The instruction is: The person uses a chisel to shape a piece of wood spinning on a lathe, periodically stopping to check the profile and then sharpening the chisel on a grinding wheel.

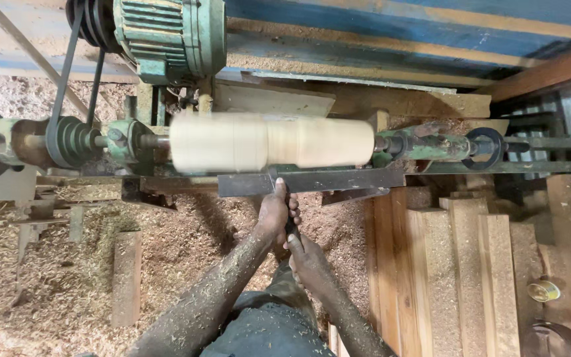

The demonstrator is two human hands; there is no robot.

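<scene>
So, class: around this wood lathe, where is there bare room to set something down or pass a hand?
Free: the stacked planks right of the hands, and the sawdust floor left of the short wood block. Crowded: the tool rest under the spinning workpiece, where the left hand and right hand grip a turning tool.

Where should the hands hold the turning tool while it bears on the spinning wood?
Probably as the hands hold it now: left hand far forward on the turning tool, right behind the metal rest bar, right hand back on the handle. Come from the near side; the spinning wood blank lies beyond the bar.
</scene>
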